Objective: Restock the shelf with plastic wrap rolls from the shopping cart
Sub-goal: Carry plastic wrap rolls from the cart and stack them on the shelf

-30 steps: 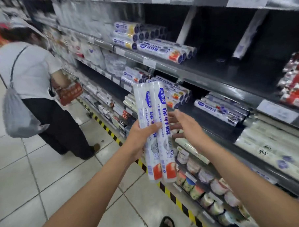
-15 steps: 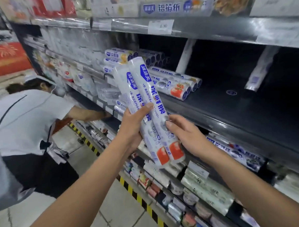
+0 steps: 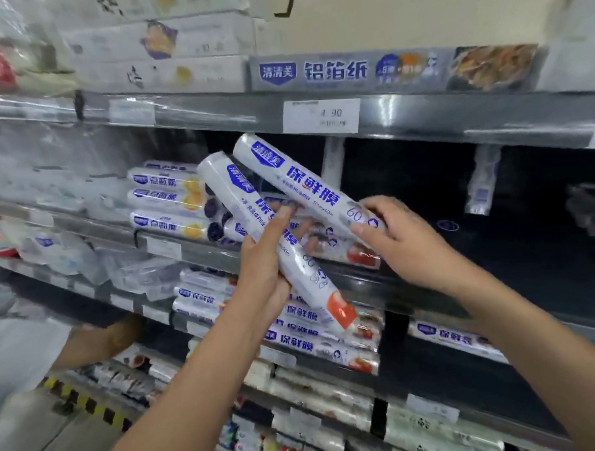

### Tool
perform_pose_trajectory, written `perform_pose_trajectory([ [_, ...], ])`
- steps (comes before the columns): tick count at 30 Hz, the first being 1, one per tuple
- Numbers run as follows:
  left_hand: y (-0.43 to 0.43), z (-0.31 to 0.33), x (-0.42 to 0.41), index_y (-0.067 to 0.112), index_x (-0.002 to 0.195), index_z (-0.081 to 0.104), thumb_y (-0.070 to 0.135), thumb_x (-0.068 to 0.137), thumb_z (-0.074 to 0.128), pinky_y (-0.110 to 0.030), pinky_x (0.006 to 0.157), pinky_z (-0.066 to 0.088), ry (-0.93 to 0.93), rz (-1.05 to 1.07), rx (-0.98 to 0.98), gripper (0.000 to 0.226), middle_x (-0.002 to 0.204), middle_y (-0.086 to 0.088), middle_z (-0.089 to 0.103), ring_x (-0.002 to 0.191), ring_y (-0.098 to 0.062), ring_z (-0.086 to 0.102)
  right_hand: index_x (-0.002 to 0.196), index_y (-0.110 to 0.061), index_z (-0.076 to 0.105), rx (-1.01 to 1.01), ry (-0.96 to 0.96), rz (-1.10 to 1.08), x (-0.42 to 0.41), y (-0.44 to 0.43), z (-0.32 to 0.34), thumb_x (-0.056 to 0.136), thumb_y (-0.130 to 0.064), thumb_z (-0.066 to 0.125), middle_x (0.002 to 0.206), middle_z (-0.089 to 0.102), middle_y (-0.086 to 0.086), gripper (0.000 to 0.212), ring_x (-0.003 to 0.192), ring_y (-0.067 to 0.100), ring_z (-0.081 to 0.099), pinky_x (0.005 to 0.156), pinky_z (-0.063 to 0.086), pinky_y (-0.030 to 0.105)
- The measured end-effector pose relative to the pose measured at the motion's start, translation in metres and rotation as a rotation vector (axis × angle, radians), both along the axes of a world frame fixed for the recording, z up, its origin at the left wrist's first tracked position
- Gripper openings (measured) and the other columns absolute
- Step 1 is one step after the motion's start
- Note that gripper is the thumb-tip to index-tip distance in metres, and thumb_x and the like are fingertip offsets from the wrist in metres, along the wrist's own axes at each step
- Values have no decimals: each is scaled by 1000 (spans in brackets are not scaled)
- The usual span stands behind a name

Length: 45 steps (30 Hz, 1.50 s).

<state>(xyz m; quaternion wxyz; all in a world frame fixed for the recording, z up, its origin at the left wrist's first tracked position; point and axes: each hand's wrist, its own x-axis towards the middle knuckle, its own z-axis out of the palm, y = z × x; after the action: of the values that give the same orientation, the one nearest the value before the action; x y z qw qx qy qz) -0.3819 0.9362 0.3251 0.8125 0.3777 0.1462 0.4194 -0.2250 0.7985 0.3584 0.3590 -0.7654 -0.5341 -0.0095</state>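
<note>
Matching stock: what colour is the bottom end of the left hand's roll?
Roll end: orange-red; head view.

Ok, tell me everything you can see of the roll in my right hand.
The roll is a white cylinder in glossy wrapping, with a blue badge near its upper end, big blue characters along it and "60" near the lower end. It tilts, upper end up-left, beside the other roll, before the dark shelf bay. The right hand grips its lower end.

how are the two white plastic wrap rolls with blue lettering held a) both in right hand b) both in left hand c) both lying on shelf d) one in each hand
d: the left hand grips the lower white plastic wrap roll, the right hand grips the upper white roll.
</note>
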Motion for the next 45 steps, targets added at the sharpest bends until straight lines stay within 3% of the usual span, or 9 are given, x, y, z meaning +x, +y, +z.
perform_pose_trajectory([
  [5, 54, -6, -4, 15, 110, 65, 20, 87, 77, -45, 90, 59, 8, -17, -68, 27, 136, -13, 67, 114, -33, 71, 132, -29, 53, -120, -291, -229, 49, 54, 25, 96, -56, 52, 115, 57, -1, 45, 102, 21, 58, 85, 52, 44],
  [7, 68, -9, -6, 12, 121, 61, 20, 91, 76, -46, 92, 56, -7, -48, -90, 35, 135, -12, 68, 113, -32, 72, 132, -30, 53, -185, -335, -266, 68, 73, 25, 95, -58, 50, 119, 58, 1, 47, 104, 25, 59, 86, 53, 44],
  [12, 84, -13, -9, 11, 141, 53, 21, 92, 75, -45, 96, 55, 14, -70, -117, 55, 124, -5, 74, 110, -29, 73, 136, -29, 53, -303, -363, -268, 88, 107, 15, 94, -60, 54, 131, 57, 3, 52, 115, 28, 58, 94, 50, 46],
  [25, 107, -22, -7, 13, 125, 56, 18, 91, 76, -44, 88, 56, -54, -124, -165, 39, 112, -7, 74, 102, -29, 74, 136, -32, 48, -348, -345, -304, 96, 147, -5, 95, -61, 53, 142, 54, 2, 50, 129, 32, 48, 105, 40, 51],
  [33, 113, -20, -1, 14, 104, 58, 25, 91, 76, -41, 74, 54, -54, -180, -144, 25, 83, -4, 63, 72, -22, 65, 133, -32, 52, -286, -263, -300, 93, 148, 0, 89, -69, 55, 136, 56, 2, 57, 124, 29, 52, 104, 44, 50],
  [36, 115, -16, 4, 14, 104, 57, 28, 88, 80, -39, 70, 55, -31, -184, -146, 31, 83, -7, 60, 70, -23, 63, 130, -26, 57, -121, -235, -222, 70, 144, 10, 94, -49, 62, 129, 59, 2, 44, 119, 24, 57, 99, 49, 42],
  [39, 116, -13, 13, 16, 104, 56, 32, 84, 84, -40, 71, 54, -41, -194, -110, 38, 88, -9, 57, 74, -23, 61, 119, -30, 62, -60, 7, -41, 19, 134, 18, 94, -46, 63, 111, 65, -8, 30, 101, 10, 65, 88, 56, 33],
  [42, 113, -6, 21, 15, 107, 56, 35, 82, 85, -48, 84, 54, -102, -197, -101, 43, 88, -8, 59, 79, -22, 62, 124, -33, 57, -178, 191, 57, -21, 123, 20, 88, -63, 59, 109, 67, -10, 47, 97, 6, 68, 84, 59, 33],
  [45, 110, 4, 29, 14, 111, 57, 42, 83, 79, -45, 85, 57, -146, -194, -128, 45, 84, -4, 62, 78, -18, 63, 140, -36, 45, -214, 165, 34, -38, 116, 16, 88, -65, 60, 117, 63, -16, 61, 104, 1, 64, 87, 55, 26],
])
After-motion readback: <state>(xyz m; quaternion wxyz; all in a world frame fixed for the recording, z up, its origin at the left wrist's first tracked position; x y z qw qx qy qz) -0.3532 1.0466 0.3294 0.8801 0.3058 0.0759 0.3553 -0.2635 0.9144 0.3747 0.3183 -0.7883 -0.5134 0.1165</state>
